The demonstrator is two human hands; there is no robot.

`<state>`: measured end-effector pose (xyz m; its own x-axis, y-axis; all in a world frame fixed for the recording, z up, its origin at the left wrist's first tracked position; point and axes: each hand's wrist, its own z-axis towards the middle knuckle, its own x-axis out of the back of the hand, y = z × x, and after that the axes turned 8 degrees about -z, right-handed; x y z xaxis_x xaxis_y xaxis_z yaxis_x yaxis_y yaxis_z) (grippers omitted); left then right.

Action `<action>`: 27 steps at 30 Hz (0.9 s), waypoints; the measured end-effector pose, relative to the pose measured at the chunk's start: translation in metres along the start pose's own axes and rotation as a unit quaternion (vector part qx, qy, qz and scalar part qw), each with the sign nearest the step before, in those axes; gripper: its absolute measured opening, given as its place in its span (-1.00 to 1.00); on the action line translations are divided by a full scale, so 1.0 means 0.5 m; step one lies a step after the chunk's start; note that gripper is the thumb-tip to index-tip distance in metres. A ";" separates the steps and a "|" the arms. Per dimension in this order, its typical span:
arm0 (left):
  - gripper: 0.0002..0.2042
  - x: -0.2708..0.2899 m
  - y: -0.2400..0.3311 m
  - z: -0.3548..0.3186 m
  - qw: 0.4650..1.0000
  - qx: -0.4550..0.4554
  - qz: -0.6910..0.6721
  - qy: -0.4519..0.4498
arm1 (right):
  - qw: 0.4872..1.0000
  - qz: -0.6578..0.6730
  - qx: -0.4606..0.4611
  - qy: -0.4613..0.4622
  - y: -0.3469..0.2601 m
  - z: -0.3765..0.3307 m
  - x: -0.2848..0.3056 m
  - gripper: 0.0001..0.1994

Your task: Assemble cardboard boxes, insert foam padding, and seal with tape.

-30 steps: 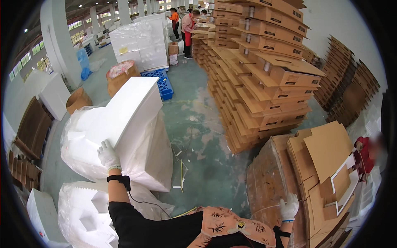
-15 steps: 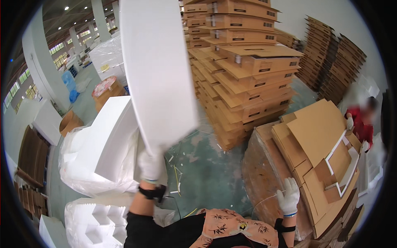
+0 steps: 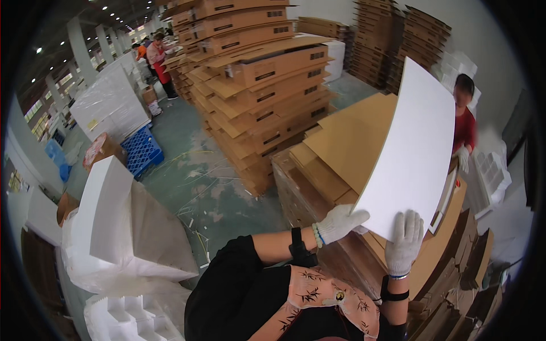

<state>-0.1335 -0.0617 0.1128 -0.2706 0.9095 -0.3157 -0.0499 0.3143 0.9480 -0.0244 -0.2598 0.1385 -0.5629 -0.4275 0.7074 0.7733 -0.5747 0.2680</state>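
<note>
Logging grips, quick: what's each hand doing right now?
Left hand: closed on the large flat white foam sheet's lower edge.
Right hand: gripping the same sheet's bottom corner.

the hall is evenly bright, lit by rows of small ceiling lamps (image 3: 105, 10) far off at my upper left and pale daylight from windows (image 3: 35, 111) on the left wall. shadows are soft. the white sheet (image 3: 412, 153) i hold glares slightly. edges bend and darken into a black rim; the far person is blurred.
</note>
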 end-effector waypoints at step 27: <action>-0.59 0.095 0.029 0.520 0.928 -0.052 0.297 -0.220 | 0.910 -0.065 -0.293 -0.285 0.301 0.081 -0.306 -0.54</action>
<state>0.1027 0.0567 0.1012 0.1381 0.9442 0.2989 -0.1171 -0.2841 0.9516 0.1900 -0.2525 0.0972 -0.2654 0.0064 0.9641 0.3293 -0.9392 0.0969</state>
